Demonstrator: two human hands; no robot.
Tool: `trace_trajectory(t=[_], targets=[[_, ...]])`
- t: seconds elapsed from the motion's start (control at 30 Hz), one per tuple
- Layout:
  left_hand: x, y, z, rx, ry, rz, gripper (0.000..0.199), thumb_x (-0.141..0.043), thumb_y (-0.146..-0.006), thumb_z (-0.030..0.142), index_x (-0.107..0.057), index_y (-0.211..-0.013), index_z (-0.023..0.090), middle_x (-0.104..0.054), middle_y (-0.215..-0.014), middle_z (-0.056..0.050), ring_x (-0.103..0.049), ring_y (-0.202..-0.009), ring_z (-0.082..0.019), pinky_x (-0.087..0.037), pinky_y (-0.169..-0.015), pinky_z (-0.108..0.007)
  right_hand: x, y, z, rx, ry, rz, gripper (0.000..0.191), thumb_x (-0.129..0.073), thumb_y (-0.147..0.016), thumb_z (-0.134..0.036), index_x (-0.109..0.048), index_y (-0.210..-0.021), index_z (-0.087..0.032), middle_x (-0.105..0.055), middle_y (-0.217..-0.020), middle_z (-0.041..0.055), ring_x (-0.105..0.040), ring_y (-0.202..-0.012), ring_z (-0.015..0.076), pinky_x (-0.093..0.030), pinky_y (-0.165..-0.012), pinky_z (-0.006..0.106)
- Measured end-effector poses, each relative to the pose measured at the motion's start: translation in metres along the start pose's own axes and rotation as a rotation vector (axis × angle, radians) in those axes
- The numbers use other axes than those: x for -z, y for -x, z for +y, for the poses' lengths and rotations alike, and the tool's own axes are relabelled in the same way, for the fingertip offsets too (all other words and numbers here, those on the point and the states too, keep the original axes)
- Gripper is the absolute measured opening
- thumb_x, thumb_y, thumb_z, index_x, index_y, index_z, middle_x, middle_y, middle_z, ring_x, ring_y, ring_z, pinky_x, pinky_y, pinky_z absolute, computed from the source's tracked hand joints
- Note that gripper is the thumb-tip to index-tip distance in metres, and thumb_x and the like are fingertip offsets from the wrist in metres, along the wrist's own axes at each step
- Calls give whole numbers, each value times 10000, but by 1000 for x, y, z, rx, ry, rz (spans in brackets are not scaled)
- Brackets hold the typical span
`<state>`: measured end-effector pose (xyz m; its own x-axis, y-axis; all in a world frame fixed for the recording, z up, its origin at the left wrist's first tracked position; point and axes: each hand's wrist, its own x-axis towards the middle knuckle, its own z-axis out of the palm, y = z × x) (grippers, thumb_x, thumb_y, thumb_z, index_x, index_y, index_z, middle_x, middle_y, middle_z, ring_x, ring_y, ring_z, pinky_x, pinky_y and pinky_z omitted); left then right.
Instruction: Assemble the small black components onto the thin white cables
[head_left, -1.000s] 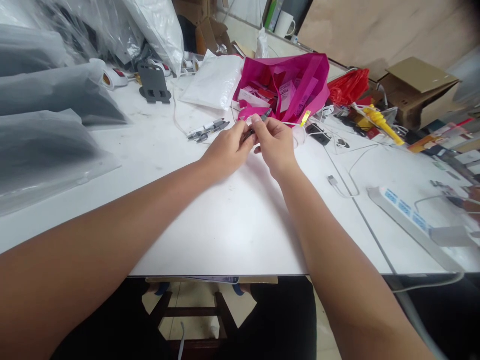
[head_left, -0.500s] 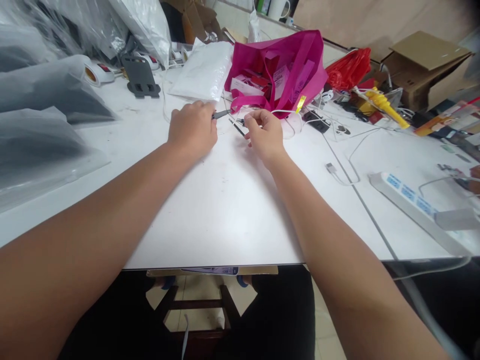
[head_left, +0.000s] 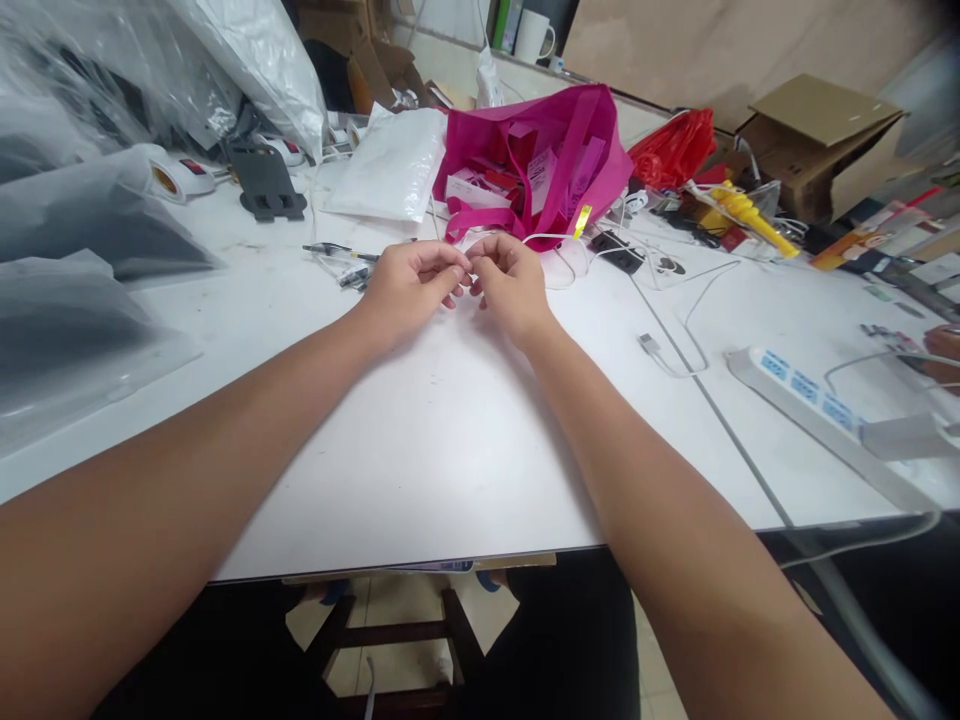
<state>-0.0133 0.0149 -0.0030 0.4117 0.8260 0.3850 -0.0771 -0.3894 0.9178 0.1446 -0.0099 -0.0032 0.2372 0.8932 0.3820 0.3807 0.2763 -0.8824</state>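
My left hand [head_left: 412, 290] and my right hand [head_left: 514, 288] meet over the white table, in front of a pink bag [head_left: 540, 165]. Thumb and fingers of each hand are pinched together, and the fingertips of both touch or nearly touch. Whatever lies between them is too small and too covered to name. Just left of my left hand lie a thin dark pen-like tool [head_left: 339, 251] and some small metallic pieces [head_left: 354, 277], partly hidden behind the hand. White cable [head_left: 559, 240] runs on the table beyond my right hand.
Small boxes fill the pink bag. A white padded mailer [head_left: 390, 165] and a black phone stand [head_left: 266, 182] stand at the back left. Grey plastic bags [head_left: 90, 320] cover the left side. To the right are a power strip [head_left: 825, 420], a USB plug [head_left: 649, 344] and another person's hand [head_left: 943, 345].
The dark pointed tool no longer shows in my left hand, and the thin black piece no longer shows by my right. My left hand has turned and come over to my right fingertips.
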Motion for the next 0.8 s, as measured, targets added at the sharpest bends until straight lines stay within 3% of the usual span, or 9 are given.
trace_trajectory(t=[0.23,0.53,0.8], targets=[[5,-1,1,-6,18,38,64,-779,-895,174,-775,-958,169,-805,-908,-58,-726,-745,-123,-626,-708,-265,1,5,-13,24,-70,-70,138,-688,-890,-289,-568,-831,-257,-649,-852,7,-657,-835,160,-611,-717,304],[6,-2,-2,-23,-23,97,86,-754,-890,124,-814,-949,141,-817,-905,-67,-726,-716,-126,-621,-709,-276,1,7,-14,111,25,-11,248,-784,-851,-382,-562,-843,-273,-657,-900,17,-638,-896,177,-586,-688,297],[10,-3,-11,-98,-124,109,91,-788,-879,237,-845,-929,186,-823,-902,-64,-736,-734,-146,-624,-711,-278,1,9,-19,194,61,3,205,-785,-850,-328,-589,-830,-269,-664,-947,13,-627,-889,164,-587,-753,305]])
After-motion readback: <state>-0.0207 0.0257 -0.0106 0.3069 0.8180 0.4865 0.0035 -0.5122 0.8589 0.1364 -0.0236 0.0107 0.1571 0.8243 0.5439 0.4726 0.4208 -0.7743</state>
